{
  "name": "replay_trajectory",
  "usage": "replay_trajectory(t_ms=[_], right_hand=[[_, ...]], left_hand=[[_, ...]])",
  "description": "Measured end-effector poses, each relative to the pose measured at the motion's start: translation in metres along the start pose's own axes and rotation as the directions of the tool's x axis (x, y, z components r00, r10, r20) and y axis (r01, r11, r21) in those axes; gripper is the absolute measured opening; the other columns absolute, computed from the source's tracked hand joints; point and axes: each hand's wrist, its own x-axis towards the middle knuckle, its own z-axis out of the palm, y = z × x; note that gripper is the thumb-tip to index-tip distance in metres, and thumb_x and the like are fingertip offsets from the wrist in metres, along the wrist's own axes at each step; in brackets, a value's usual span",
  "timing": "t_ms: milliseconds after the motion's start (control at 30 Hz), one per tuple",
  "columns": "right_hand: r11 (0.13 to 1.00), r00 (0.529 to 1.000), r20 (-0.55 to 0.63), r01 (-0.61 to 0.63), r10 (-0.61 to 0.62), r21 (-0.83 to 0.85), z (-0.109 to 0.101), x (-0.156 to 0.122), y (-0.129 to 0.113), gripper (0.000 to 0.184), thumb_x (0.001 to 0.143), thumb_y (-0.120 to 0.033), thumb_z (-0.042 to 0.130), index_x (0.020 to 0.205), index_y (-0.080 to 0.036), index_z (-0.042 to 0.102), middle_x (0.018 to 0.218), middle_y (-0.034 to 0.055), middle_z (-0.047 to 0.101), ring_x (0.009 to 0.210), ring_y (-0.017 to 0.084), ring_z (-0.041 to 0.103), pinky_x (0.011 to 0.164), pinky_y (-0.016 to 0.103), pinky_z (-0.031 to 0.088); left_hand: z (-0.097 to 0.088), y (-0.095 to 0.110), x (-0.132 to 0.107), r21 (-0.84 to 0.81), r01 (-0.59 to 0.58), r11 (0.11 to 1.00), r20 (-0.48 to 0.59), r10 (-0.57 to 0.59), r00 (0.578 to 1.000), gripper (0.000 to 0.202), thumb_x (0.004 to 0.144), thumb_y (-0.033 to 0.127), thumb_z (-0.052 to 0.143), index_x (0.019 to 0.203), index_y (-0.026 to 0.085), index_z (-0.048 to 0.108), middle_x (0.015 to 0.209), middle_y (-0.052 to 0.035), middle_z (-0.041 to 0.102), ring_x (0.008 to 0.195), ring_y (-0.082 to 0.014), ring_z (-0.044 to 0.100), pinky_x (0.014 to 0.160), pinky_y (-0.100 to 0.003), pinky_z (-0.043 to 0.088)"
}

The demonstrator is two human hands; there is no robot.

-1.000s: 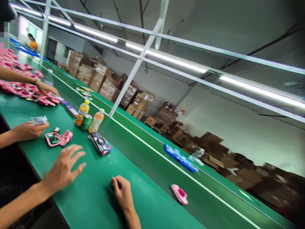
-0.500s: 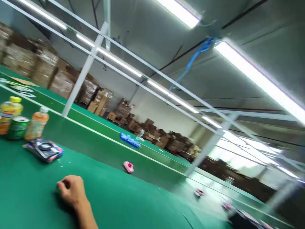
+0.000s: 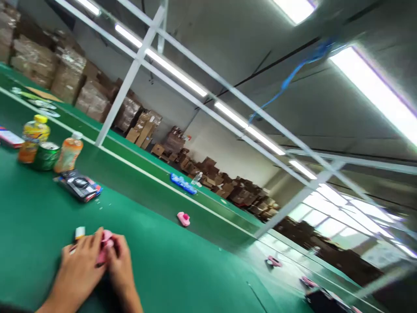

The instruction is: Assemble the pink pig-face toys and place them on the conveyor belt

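My left hand point(image 3: 76, 267) and my right hand point(image 3: 121, 263) meet low at the left, over the green work surface point(image 3: 169, 278). Between them is a small pink plastic piece point(image 3: 106, 244), gripped by the fingers of both hands and partly covered by them. Just beyond my left knuckles shows a small white object with an orange edge point(image 3: 80, 232); whether that hand touches it I cannot tell. A similar pink piece with a darker pink knob point(image 3: 183, 218) lies on the green conveyor belt point(image 3: 215, 226) ahead.
At the left stand a yellow-capped bottle point(image 3: 34, 139), a green can point(image 3: 47, 155) and an orange drink bottle point(image 3: 69, 152). A dark packaged item point(image 3: 80, 186) lies nearer. Across the belt is a blue tray point(image 3: 183, 183). A white post point(image 3: 125, 87) rises behind the bottles.
My left hand has come into view beside my right. Both fingers now grip the pink piece, which did not show before. The view has shifted slightly left and down.
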Motion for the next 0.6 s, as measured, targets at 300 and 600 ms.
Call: replay_trajectory(t_ms=[300,600], right_hand=[[0.975,0.950,-0.307,-0.116,0.054,-0.188,-0.050,-0.044,0.007,0.041,0.095,-0.054,0.054,0.111,-0.019,0.069,0.111,0.0104,0.074,0.101,0.024,0.069,0.089,0.034,0.054],[0.607,0.975,-0.020,0.121,-0.221,-0.786,0.032,-0.008,-0.037,0.016,0.091,-0.027,0.064,0.102,-0.019,0.073,0.097,0.0161,0.073,0.091,0.033,0.066,0.081,0.048,0.052]], left_hand=[[0.013,-0.024,-0.026,-0.130,-0.174,0.976,-0.168,0.151,0.974,0.050,0.099,0.022,0.037,0.147,0.023,0.053,0.139,-0.0133,0.062,0.127,-0.0311,0.054,0.100,-0.045,0.043],[-0.006,-0.096,0.040,-0.296,-0.359,0.885,0.169,0.418,0.892,0.017,0.088,0.032,0.060,0.101,0.025,0.066,0.111,-0.0063,0.065,0.103,-0.0267,0.057,0.089,-0.036,0.043]])
